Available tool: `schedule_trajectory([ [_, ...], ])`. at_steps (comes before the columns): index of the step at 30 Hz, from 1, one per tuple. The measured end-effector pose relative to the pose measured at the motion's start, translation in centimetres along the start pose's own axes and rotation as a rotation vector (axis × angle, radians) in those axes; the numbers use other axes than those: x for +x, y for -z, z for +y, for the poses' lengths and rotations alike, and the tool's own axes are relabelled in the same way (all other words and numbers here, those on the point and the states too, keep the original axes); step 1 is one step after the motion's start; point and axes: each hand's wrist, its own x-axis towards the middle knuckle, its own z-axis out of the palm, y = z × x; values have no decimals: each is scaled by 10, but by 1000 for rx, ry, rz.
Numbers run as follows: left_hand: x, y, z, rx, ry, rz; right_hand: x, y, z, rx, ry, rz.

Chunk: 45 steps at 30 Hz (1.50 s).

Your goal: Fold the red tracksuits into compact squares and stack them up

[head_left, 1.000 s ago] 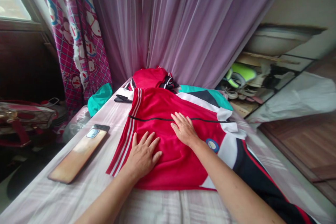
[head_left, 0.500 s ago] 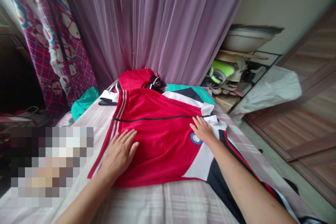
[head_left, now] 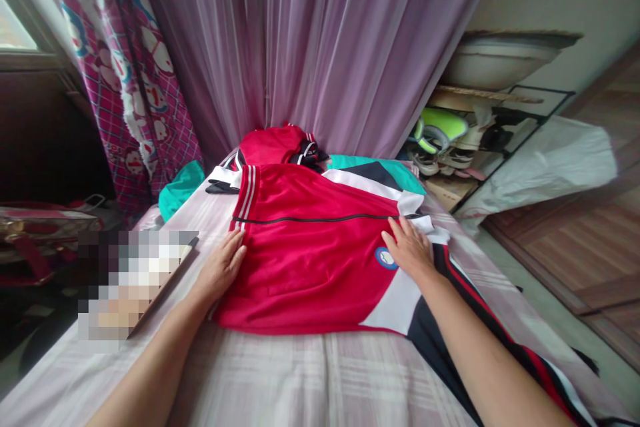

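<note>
A red zip jacket [head_left: 305,267] with white and dark shoulder panels lies spread on the bed, its striped hem to the left and its collar to the right. My left hand [head_left: 223,267] rests on the striped hem below the zip's end, fingers stretched out and thumb apart. Near the white collar [head_left: 434,229], my right hand [head_left: 411,248] lies flat on the jacket with its fingers spread, beside the round blue badge [head_left: 387,257]. One dark sleeve [head_left: 443,353] with red and white stripes runs toward the lower right, partly behind my right forearm.
Behind the jacket sits a bunched red garment [head_left: 270,147] against purple curtains [head_left: 320,47]. Teal cloth [head_left: 183,190] hangs at the bed's left edge. A blurred-out flat object [head_left: 135,287] lies on the left. At right stand a shoe rack [head_left: 520,140] and a white bag [head_left: 565,160].
My left hand has slid left from the jacket's front onto its striped hem. My right hand stays near the collar. The view has shifted slightly, so the scene sits farther right.
</note>
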Motion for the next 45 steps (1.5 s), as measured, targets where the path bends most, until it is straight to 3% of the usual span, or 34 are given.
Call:
schedule_trajectory([
  [3, 1, -3, -6, 44, 21, 5, -21, -4, -6, -2, 107, -59],
  [6, 0, -11, -8, 167, 31, -22, -31, -5, -4, -25, 29, -142],
  [10, 0, -16, -3, 262, 70, -40, -36, 5, -11, 6, -30, -141],
  [12, 0, -13, 0, 265, 89, -42, -46, 10, -24, 54, 28, -77],
  [14, 0, -7, 5, 263, 83, 5, -60, 10, -38, 100, 181, -23],
  [17, -6, 5, 17, 260, -70, 163, -81, 5, -52, 124, 399, -49],
  [21, -28, 18, 37, 183, -291, 283, -89, -4, -51, 209, 425, -20],
  [23, -44, 21, 42, 139, -288, 274, -87, -9, -44, 331, 439, 50],
  [26, -67, 22, 40, 97, -297, 138, -84, -16, -29, 527, 475, 132],
  [30, -86, 19, 28, 99, -364, 29, -85, -20, -6, 526, 430, 182],
  [36, -98, 15, 22, 130, -370, 43, -86, -18, 20, 583, 330, 229],
  [45, -106, 18, 25, 14, -254, 68, -98, -15, 30, 563, 243, 215],
])
